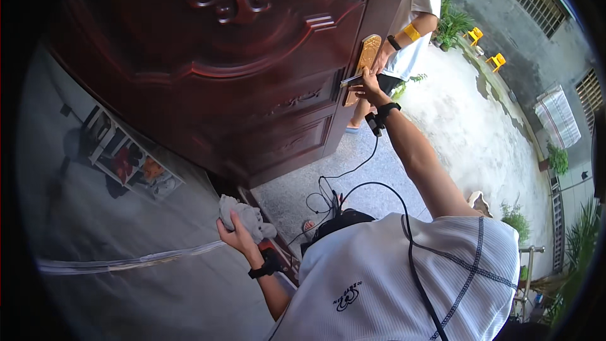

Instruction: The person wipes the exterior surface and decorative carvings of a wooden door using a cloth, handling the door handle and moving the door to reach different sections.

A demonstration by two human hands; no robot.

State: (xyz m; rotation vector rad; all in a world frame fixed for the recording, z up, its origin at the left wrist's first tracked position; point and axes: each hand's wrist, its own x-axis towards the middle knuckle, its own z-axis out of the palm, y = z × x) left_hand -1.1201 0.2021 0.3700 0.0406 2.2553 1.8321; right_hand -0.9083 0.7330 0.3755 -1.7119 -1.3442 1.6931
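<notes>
A grey cloth (245, 216) is bunched up in my left hand (237, 235), which is closed on it with the thumb on the near side. My right arm stretches forward to a dark red carved door (252, 88). There my right hand (371, 86) grips the silver lever handle (351, 80); some of the fingers are hidden. A gold handle plate (370, 50) runs along the door's edge above and below the hand. Beyond the edge, another person's hand (382, 58) is close to the plate, partly hidden by the door.
The other person (421, 0) stands just past the door in a white shirt. A black cable (404, 205) loops across my body. At the left a shelf rack (129, 151) shows behind translucent sheeting (183, 290). Yellow chairs (497, 61) and plants (452, 24) line the courtyard.
</notes>
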